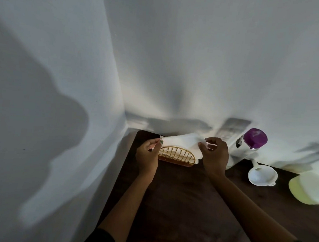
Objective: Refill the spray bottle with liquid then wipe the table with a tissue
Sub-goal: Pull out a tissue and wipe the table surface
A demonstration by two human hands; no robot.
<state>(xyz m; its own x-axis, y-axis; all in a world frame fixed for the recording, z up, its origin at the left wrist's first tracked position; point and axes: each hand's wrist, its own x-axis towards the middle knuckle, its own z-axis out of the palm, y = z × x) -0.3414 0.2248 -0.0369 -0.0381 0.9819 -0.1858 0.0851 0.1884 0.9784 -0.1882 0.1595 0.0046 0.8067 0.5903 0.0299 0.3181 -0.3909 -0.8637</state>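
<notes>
Pinching white tissue [180,140] at both top corners: left hand [147,153] on left corner, right hand [214,155] on right corner, thumb against fingers. Sheet stretched over gold wire holder [177,155], far-left corner of dark table [183,206]. Tissue light, limp, tears easily; grip edges, pull evenly. Purple-capped bottle [250,143] far right beside white funnel [262,175]; maybe the sprayer, light too dim to say.
</notes>
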